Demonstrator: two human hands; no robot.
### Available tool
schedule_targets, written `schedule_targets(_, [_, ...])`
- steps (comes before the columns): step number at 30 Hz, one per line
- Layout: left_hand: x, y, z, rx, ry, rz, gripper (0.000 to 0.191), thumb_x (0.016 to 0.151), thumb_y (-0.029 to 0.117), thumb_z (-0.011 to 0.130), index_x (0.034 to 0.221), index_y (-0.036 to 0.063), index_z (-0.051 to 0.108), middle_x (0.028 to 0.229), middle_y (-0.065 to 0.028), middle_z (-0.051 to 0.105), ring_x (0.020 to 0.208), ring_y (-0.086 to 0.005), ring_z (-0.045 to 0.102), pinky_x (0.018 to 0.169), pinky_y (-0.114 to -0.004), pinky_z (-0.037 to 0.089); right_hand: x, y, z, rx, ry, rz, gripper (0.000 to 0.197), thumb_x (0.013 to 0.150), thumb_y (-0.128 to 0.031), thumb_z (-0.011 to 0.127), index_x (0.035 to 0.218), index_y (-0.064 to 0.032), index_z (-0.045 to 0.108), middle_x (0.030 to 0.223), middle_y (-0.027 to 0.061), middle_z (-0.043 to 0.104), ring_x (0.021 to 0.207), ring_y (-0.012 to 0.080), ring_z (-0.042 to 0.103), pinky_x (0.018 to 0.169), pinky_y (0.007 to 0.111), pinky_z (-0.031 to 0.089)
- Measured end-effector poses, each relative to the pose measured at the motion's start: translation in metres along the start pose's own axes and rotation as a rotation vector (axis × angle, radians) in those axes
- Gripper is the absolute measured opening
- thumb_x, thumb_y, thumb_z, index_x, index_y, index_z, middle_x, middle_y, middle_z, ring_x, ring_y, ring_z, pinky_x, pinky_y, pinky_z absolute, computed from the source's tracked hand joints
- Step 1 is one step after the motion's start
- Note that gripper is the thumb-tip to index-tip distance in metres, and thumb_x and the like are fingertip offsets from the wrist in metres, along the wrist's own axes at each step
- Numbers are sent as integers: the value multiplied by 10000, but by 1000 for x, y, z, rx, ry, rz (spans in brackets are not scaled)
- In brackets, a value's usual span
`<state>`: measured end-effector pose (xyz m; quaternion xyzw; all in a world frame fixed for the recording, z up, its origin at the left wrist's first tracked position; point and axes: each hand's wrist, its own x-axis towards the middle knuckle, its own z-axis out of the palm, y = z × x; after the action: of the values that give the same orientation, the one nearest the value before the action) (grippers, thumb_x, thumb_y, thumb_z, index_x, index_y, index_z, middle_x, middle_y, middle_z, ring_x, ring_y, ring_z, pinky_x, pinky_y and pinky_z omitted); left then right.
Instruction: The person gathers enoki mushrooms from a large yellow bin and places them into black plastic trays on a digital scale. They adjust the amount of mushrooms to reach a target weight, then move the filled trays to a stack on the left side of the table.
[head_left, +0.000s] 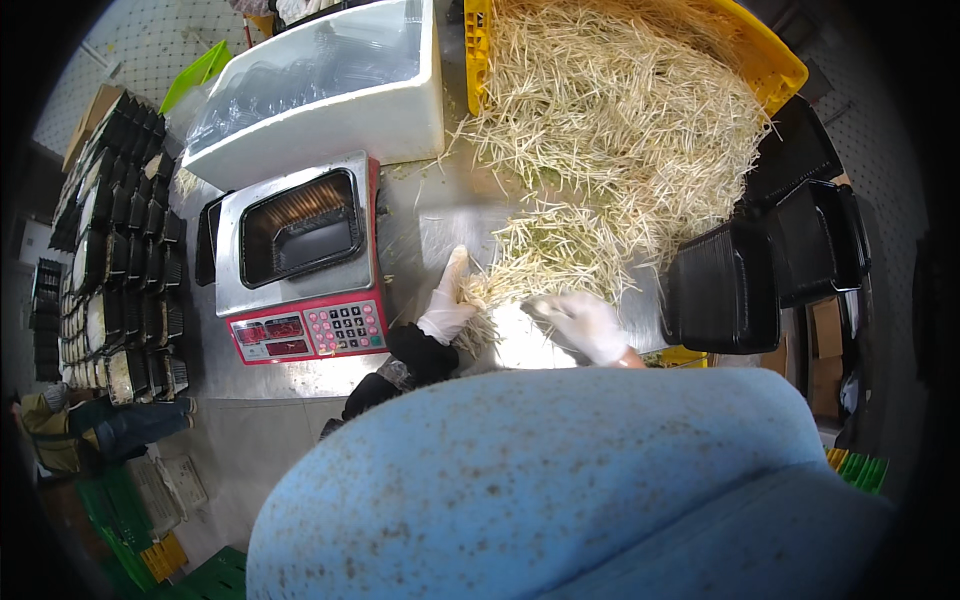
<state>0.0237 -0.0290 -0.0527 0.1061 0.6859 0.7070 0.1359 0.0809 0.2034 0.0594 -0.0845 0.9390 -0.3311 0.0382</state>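
My left hand (444, 306), in a white glove, is around a small bunch of bean sprouts (480, 334) at the near side of the steel table (409, 225). Its forefinger points away from me, and sprout ends stick out beside the thumb. To the right, my right hand (589, 322), also gloved, is blurred with its fingers curled; whether it holds anything is hidden. Just beyond both hands lies a loose pile of sprouts (562, 259), which runs back into the large heap (622, 112) spilling from a yellow crate (776, 64).
A red scale (304, 326) with a black plastic tray (300, 232) on it stands at left. Behind is a white foam box (322, 127) of clear plastic lids. Black trays (724, 292) stand at right. Tall stacks of trays (127, 262) rise at far left, near another person (97, 431).
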Motion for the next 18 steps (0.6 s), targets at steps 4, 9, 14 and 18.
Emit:
schedule_targets(4, [2,15,7,41,0,-64,888,701,-146,547,1472,20,141,1519,-120,216,1362,-188,264,1082,-254,247,52,-5,69,-245,150,-323,165,818,-199,589,950,-129,659,692,105,639,614,284,627,566,386,507])
schedule_targets(9, [-5,25,5,-160,-23,-120,916,687,-196,482,1480,26,80,1525,-125,193,1367,-194,249,1085,-264,242,27,4,27,-56,127,-143,139,853,-189,608,900,-96,700,850,106,683,760,247,653,682,331,517])
schedule_targets(14, [-4,-11,-10,-194,-65,-2,939,688,-222,452,1491,69,62,1522,-95,194,1256,-181,400,1027,-273,333,-81,49,-79,627,-477,601,182,897,-185,574,910,-45,689,790,75,678,587,92,584,507,221,459])
schedule_targets(18, [-6,-21,-20,12,-63,40,942,735,-194,476,1489,81,-16,1497,-96,208,1148,-183,462,949,-265,393,-106,69,-83,-607,-947,738,205,914,-224,522,954,-104,684,835,101,672,704,198,619,601,295,496])
